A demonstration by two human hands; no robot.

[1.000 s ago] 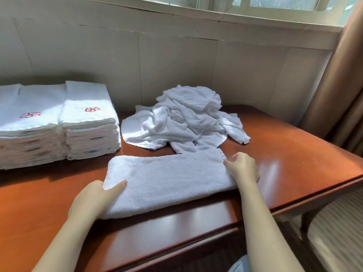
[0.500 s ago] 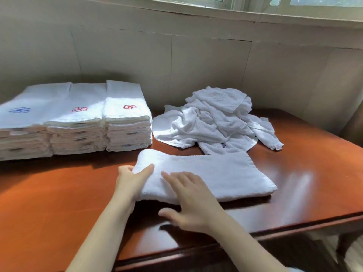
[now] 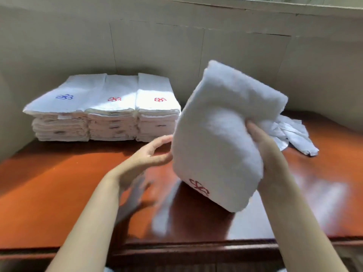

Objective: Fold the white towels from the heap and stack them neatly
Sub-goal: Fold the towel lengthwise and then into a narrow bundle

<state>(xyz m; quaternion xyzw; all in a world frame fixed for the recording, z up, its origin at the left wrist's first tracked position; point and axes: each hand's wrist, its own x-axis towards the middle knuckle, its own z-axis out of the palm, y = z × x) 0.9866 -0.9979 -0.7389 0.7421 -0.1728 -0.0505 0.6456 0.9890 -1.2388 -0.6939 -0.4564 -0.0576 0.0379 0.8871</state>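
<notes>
bench (image 3: 49, 183) top, red-brown and glossy, shows as a broad stretch in front of the three stacks (image 3: 110, 108) of folded towels, running to its near edge at the bottom of the view. the stacks stand side by side with their backs close to the panelled wall (image 3: 157, 46). just right of the stacks and nearer the viewer, the folded towel (image 3: 220, 134) is held up off the bench, tilted, its lower corner above the wood. the right hand (image 3: 269, 154) grips its right side, fingers curled into the cloth. the left hand (image 3: 149, 154) is at its left edge, fingers spread and loosely bent, grasping nothing; blur hides whether the tips touch the cloth. farther right of the stacks, the heap (image 3: 294, 134) is mostly hidden behind the held towel, only its far end showing. the left stack's top bears a blue knot-like emblem, the other two red ones, and the held towel carries a red emblem (image 3: 198, 187) near its lower corner; none reads as letters.
</notes>
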